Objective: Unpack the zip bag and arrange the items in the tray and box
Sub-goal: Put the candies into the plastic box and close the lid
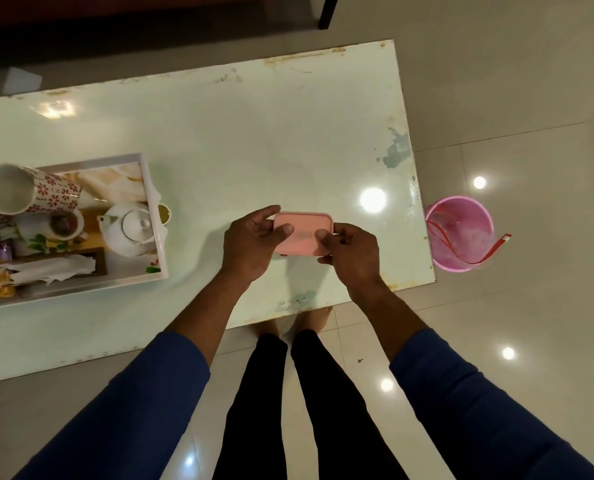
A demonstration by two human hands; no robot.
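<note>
Left hand: the left hand point(250, 239) is reaching in from the lower centre of the frame, fingers curled round the left end of the small pink rectangular plastic box point(302, 233), thumb lying on its lid.
Right hand: the right hand point(352, 252) is gripping the box's right end, thumb pressing on the lid, fingers wrapping underneath.
Forearms: both are stretching forward out of blue sleeves point(143, 403), wrists angling inward so the hands are meeting on the box.
Pink box: lid on, sitting at the middle of the frame above the near right part of the glossy pale green rectangular table point(236, 140); whether it is resting on the top or being lifted clear cannot be told.
Tray: the white rectangular printed tray point(157, 244) is lying at the left edge of the frame, well apart from the hands.
Tray contents: a white ceramic teapot point(129, 230), a red-flowered white mug point(22, 190) lying tilted, and crumpled white tissue point(56, 270).
Floor: a round pink plastic bucket point(460, 233) is standing just beside the table's right edge.
</note>
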